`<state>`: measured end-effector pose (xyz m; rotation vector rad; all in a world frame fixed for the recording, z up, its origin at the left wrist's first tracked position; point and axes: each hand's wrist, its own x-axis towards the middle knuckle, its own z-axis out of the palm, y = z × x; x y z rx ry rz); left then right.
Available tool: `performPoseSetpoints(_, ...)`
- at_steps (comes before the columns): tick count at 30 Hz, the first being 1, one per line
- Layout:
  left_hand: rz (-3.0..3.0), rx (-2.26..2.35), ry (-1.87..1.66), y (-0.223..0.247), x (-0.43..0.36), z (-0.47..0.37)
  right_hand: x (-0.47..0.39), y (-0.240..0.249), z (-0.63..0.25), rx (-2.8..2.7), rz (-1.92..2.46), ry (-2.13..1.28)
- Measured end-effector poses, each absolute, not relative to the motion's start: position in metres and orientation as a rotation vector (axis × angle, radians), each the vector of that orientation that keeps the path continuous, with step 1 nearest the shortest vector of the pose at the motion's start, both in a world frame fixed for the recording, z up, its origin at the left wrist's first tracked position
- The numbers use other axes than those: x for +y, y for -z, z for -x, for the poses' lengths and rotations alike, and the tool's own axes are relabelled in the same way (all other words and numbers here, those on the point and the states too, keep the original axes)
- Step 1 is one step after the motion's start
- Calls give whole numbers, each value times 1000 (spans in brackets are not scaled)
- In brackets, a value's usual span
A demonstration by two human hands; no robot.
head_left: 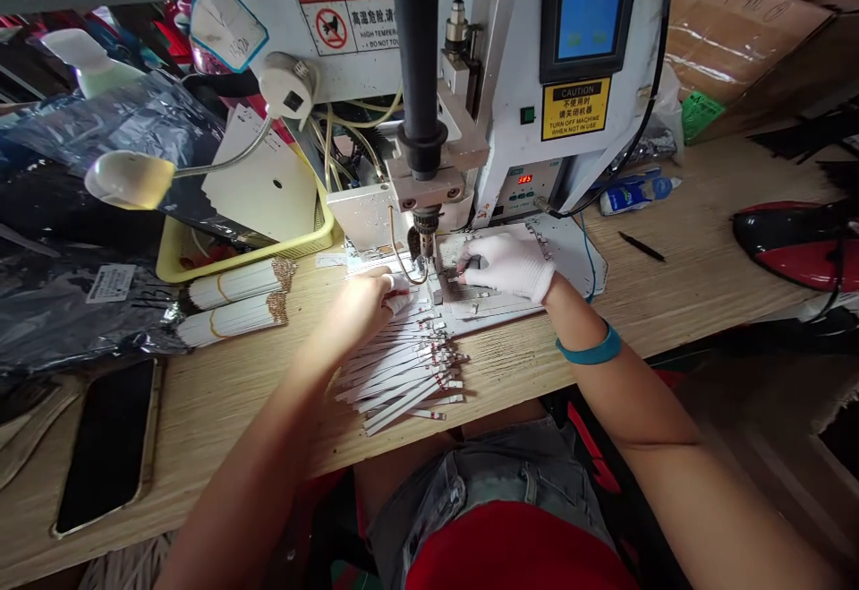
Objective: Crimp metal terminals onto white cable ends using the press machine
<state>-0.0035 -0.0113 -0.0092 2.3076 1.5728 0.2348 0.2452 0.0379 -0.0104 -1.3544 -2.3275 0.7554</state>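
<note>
My left hand, with white covers on its fingertips, is closed at the left of the machine's soldering head; what it pinches is too small to make out. Right of the head, my right hand wears a white glove, its thumb and fingers curled together around something small near the tip. Under both hands lies a white work plate with small metal pieces on it. A fanned pile of white flat strips with small connector ends lies in front, toward the table edge.
Two banded bundles of white strips lie left, beside a yellow basket and a phone. A bent-neck lamp hangs near. Right are a blue-white packet, black pen, red-black object and cardboard box.
</note>
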Motion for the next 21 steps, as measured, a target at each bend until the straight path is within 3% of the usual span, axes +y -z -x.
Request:
performPoseSetpoints(7,-2562,1478,-91,10,-11,-2,29,14,-239,-1729,1115,-1536)
performPoseSetpoints(11,-2559,1466,-169,7,-10,1,24,13,-229,-1658,1027,-1591)
performPoseSetpoints(21,-1653,1366,-595,4,-9,8,24,13,-215,-1474,1079,-1726)
